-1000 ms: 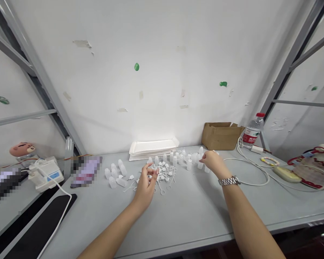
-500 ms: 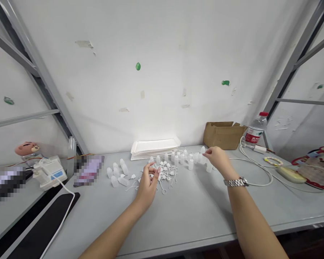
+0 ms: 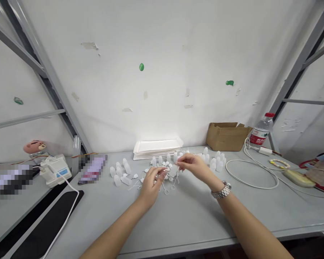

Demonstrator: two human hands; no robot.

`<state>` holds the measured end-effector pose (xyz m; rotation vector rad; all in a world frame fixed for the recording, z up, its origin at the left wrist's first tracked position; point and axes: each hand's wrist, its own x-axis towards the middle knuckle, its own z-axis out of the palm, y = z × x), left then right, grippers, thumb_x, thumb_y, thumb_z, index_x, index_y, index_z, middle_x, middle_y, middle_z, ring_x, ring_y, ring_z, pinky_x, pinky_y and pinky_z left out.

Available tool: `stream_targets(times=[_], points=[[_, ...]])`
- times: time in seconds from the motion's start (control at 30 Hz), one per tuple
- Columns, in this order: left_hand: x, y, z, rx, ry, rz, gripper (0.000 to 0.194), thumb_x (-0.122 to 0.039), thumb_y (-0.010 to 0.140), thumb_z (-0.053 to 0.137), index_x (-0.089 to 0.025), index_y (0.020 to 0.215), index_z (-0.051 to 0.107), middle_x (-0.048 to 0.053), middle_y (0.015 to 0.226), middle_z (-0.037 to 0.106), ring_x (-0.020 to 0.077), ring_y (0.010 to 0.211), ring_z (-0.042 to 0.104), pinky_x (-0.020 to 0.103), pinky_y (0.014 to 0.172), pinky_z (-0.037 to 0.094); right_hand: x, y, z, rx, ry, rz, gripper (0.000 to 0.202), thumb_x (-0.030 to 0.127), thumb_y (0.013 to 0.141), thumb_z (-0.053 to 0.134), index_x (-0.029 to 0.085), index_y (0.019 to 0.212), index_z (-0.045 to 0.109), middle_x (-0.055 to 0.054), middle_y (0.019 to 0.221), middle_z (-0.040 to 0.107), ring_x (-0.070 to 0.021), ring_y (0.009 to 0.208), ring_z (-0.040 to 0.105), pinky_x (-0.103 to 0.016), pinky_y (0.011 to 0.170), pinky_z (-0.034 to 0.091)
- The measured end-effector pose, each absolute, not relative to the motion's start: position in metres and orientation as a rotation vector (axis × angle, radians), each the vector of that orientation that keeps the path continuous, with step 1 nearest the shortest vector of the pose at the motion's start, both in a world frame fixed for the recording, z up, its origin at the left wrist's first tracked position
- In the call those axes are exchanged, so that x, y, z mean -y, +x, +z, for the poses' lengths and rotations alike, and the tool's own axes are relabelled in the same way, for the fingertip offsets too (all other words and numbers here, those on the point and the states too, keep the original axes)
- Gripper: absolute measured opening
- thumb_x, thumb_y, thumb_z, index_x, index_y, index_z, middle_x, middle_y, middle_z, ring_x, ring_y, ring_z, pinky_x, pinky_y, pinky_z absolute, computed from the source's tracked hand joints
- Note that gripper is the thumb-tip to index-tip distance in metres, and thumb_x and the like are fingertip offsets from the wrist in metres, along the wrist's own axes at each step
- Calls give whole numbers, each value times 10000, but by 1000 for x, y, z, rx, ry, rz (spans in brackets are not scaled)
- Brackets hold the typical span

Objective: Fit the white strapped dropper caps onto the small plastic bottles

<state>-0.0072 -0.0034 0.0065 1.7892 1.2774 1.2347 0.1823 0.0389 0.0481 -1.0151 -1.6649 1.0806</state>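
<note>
My right hand pinches a small translucent plastic bottle, tilted, over the middle of the pile. Close on its left, my left hand has thumb and fingertips pressed together; whatever is between them is too small to make out. Beneath both hands lies a heap of white caps with ring-ended straps, partly covered by my fingers. Similar small bottles stand in a row behind the heap. More empty-looking bottles are grouped to the left, and another cluster is right of my right hand.
Stacked white trays sit against the wall. At the back right are a cardboard box and a water bottle, with a looped white cable in front. A phone and white power adapter lie left.
My right hand has come left from the bottle cluster to the heap, bringing a small bottle near my left hand. The left hand has moved slightly right. The view has shifted a little.
</note>
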Motion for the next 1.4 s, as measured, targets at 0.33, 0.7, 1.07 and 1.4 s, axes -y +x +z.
stream_targets(times=[0.33, 0.7, 1.07, 1.4], points=[[-1, -5, -1, -1331, 1839, 1110, 265, -373, 786, 511, -225, 982, 608, 37, 938, 635, 177, 792, 566, 306, 718, 440, -34, 157, 23, 1775, -929, 1134, 223, 381, 702, 639, 161, 724, 612, -10, 753, 552, -124, 596, 597, -285, 585, 503], [-6, -9, -4, -1484, 1638, 1248, 346, -440, 730, 553, -179, 950, 611, 52, 865, 650, 170, 729, 569, 292, 663, 452, -56, 171, 1, 1947, -1536, 585, 173, 204, 798, 485, 127, 912, 590, -92, 901, 574, -161, 720, 581, -289, 678, 442], [-2, -9, 0, -1465, 1647, 1263, 349, -456, 724, 563, -182, 933, 619, 49, 841, 645, 165, 708, 559, 284, 645, 446, -51, 166, -6, 2131, -1622, 366, 273, 82, 800, 397, 147, 962, 607, -99, 989, 579, -167, 818, 569, -239, 697, 376], [-3, -9, -1, -1504, 1653, 1242, 359, -459, 728, 562, -185, 954, 613, 47, 859, 643, 148, 680, 548, 282, 651, 460, -48, 166, -7, 2130, -1806, 277, 186, 157, 803, 444, 132, 931, 576, -134, 994, 587, -209, 816, 586, -265, 614, 355]])
